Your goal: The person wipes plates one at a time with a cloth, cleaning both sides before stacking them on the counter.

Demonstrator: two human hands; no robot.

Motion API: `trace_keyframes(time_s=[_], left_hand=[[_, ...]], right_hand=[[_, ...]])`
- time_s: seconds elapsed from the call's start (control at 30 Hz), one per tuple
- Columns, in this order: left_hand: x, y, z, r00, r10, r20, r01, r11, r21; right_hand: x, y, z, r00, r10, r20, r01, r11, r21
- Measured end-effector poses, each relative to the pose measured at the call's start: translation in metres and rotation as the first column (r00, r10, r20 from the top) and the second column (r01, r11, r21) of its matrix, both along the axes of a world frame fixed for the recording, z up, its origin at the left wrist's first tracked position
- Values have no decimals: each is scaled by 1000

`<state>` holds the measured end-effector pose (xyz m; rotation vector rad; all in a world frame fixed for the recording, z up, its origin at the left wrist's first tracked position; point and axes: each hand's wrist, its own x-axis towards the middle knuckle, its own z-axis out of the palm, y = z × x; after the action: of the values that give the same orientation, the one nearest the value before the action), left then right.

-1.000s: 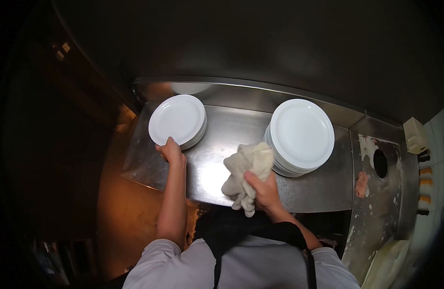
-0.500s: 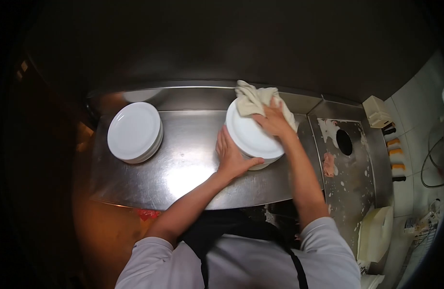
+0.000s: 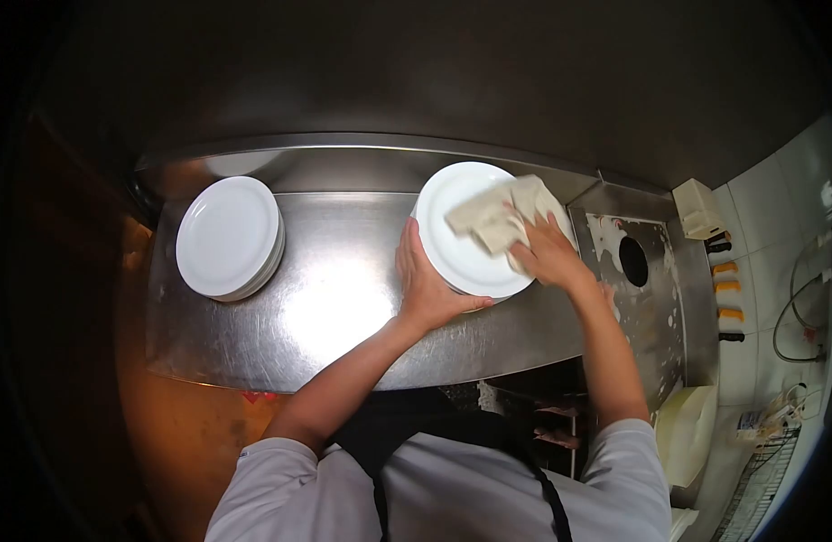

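A stack of white plates (image 3: pixel 447 212) sits at the right part of the steel counter (image 3: pixel 244 343). My left hand (image 3: pixel 425 282) grips the left and near edge of that stack, thumb along the front rim and fingers up the side. Bunched on the top plate is a cream cloth (image 3: pixel 492 217). My right hand (image 3: pixel 553 251) presses this cloth against the right half of the plate, its fingers partly hidden in the folds. Another stack of white plates (image 3: pixel 228 233) stands apart at the counter's left end, with neither hand on it.
Right of the counter is a wet, soapy steel surface (image 3: pixel 655 334) with a round dark hole (image 3: pixel 633 262). A cream block (image 3: pixel 698 210) and several knives with orange or black handles (image 3: pixel 727 285) line the tiled wall. A raised steel ledge (image 3: pixel 343 163) runs behind the counter.
My right hand has dragged the cloth from the plate's far edge toward me and to the right side. The left hand keeps its grip. The camera view has shifted slightly.
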<state>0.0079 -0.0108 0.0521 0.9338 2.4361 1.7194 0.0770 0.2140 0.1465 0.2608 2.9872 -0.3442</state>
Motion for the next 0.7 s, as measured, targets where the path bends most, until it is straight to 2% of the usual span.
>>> trace_keyframes(time_s=[0.03,0.07,0.13,0.17,0.23,0.27,0.37,0.4,0.43,0.47,0.5,0.53,0.63,0.7], left_hand=[[1,1,0,1000,1,8,-1,1000,4],[3,1,0,999,3,33,-3,1000,-1],[1,3,4,997,10,78,-10,1000,-6],[1,3,4,995,-17,95,16,1000,7],[-2,4,2,990,-61,128,56,998,37],[2,2,-3,986,-38,165,40,999,-5],[2,4,-29,939,-298,170,277,951,137],[0,9,-41,912,-374,166,367,927,71],[-5,16,-73,922,-385,-25,386,919,84],[0,11,-45,983,-166,78,156,981,117],[5,5,-16,981,61,186,-85,989,125],[2,3,-20,994,33,101,-40,997,71],[3,4,-20,977,27,211,-48,994,98],[2,6,-39,987,-158,24,158,987,-1]], right_hand=[[-19,5,-22,990,25,-137,-6,991,135],[-38,-7,-17,993,-28,-111,35,998,58],[-72,-8,-59,984,85,-154,-82,996,27],[-77,-33,-48,969,115,-218,-136,987,-85],[-71,-73,-29,980,98,-175,-135,968,-212],[-63,-79,-26,979,121,-164,-162,951,-264],[-28,-91,-16,976,185,-116,-215,906,-365],[-9,-92,-10,975,201,-91,-220,904,-366],[4,-90,-2,974,218,-68,-227,902,-366],[14,-86,6,967,252,-40,-247,883,-400],[23,-80,13,958,288,-12,-264,861,-434],[25,-77,17,946,324,15,-280,838,-469],[16,-76,10,925,365,-111,-372,798,-474],[-6,-84,0,940,318,-120,-339,839,-427]])
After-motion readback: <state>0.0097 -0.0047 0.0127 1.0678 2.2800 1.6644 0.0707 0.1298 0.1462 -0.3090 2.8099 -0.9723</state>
